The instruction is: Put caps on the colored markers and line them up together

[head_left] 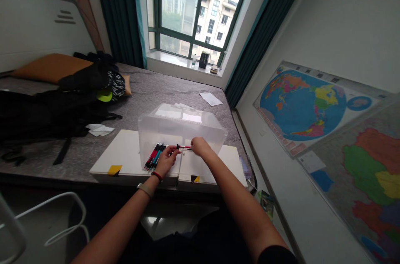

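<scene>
A slim red and black pen (185,147) is held level between two hands, over the white boxes and in front of a clear plastic bin (162,127). The left hand (167,158) has its thumb and fingers pinched on the pen's dark end, while the right hand (199,147) is closed around the other end. Just beside the left hand lies a bunch of pens (154,156), red, blue and black, side by side; whether they lie inside the bin is hard to tell. Beneath are two white boxes (120,152), set next to each other on a grey bed (178,83). Farther out on the bed lie a sheet of paper (211,98), a crumpled tissue (100,130) and a black bag (46,114).
</scene>
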A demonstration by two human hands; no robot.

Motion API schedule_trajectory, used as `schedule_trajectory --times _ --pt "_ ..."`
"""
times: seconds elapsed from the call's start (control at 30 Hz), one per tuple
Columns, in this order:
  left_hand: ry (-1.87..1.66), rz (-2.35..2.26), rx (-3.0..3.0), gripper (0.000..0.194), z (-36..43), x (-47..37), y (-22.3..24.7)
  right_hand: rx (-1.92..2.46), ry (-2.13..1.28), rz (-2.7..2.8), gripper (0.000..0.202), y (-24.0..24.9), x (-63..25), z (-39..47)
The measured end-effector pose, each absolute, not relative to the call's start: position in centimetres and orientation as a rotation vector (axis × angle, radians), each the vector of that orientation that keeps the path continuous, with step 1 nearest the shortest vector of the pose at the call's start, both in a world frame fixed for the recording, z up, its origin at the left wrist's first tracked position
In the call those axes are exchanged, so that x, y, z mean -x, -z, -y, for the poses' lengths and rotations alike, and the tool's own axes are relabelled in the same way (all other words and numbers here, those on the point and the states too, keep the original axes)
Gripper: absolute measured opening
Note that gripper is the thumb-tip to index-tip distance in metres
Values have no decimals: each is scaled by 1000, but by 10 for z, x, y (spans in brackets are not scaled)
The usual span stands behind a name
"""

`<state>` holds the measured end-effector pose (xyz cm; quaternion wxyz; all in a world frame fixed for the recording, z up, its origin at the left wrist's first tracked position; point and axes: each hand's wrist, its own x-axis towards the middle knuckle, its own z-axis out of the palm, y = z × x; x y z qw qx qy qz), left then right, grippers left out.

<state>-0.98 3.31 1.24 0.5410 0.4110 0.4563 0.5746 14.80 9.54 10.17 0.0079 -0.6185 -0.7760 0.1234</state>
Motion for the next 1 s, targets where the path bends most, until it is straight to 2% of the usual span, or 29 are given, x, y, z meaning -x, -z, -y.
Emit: schedule_trajectory --times 0.07,0.2,0.4,0.77,0.87,1.0 --pt "-1369 -1062 -969 45 -33 10 -13 2005 -348 2559 18 -94 -146 -99" --pt "-1386 -1006 -960 43 -34 11 -12 1798 -136 2745 20 -81 -137 -100" --pt "-1403 -979 -946 42 -35 12 -10 1708 -25 2867 21 -69 -127 -97" --pt "-1437 -952 -905 42 -37 12 -6 1659 -107 2990 20 -73 -124 -101" --pt "-1425 -976 -926 43 -37 12 -5 1720 -191 2759 19 -77 -129 -98" --pt "-1401 -1027 -988 45 -37 12 -3 1568 -630 1986 15 -80 -133 -87"
